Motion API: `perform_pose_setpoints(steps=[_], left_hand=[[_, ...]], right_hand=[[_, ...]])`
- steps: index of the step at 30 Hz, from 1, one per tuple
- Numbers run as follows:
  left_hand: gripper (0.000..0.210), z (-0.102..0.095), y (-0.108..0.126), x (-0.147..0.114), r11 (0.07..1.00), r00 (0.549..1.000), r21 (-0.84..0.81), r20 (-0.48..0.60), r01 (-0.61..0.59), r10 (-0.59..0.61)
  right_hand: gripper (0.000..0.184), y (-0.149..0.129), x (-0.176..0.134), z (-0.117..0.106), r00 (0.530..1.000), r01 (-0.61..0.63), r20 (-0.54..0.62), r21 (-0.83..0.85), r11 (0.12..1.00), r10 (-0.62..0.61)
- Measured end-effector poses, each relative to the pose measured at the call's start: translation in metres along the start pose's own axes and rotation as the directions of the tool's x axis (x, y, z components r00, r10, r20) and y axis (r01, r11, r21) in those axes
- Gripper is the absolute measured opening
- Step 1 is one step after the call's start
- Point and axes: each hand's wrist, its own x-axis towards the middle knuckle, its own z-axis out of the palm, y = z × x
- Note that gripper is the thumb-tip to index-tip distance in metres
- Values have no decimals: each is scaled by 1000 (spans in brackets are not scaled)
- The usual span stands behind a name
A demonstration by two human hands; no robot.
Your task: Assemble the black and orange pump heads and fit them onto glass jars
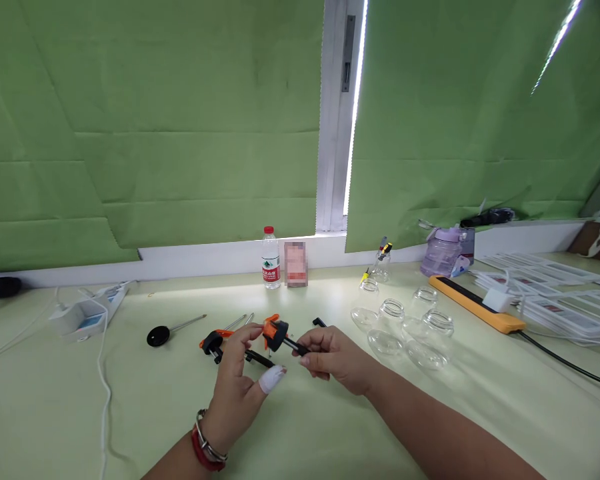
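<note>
Head: orange-black part (276,334) in right hand (339,359)

Place: indoor work room, probably a small workshop, possibly an office. Evidence: long table (150,420) below a window (332,133) with green covers (190,100); power strips (473,303) at left and right; tools (386,250) leaning in a jar (381,271); loose black-and-orange parts (213,344) laid out; white panels (565,317) piled at right.

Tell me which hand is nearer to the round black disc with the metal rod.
Left. The left hand is to the right of the disc; the right hand is farther right, past the left hand.
</note>
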Motion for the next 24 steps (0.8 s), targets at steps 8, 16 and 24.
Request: perform_pose_setpoints(steps=[8, 16, 24], left_hand=[[42, 4, -15, 5, 985, 973, -8, 160, 170, -167], [36, -44, -38, 44, 976, 889, -22, -408, 218, -208], [42, -109, -99, 69, 893, 671, 110, -700, 437, -243]], right_hand=[[11, 15, -1, 17, 980, 175, 6, -515, 839, -200], [39, 29, 0, 13, 995, 97, 27, -519, 850, -97], [27, 44, 14, -18, 953, 36, -232, -547, 836, -193]])
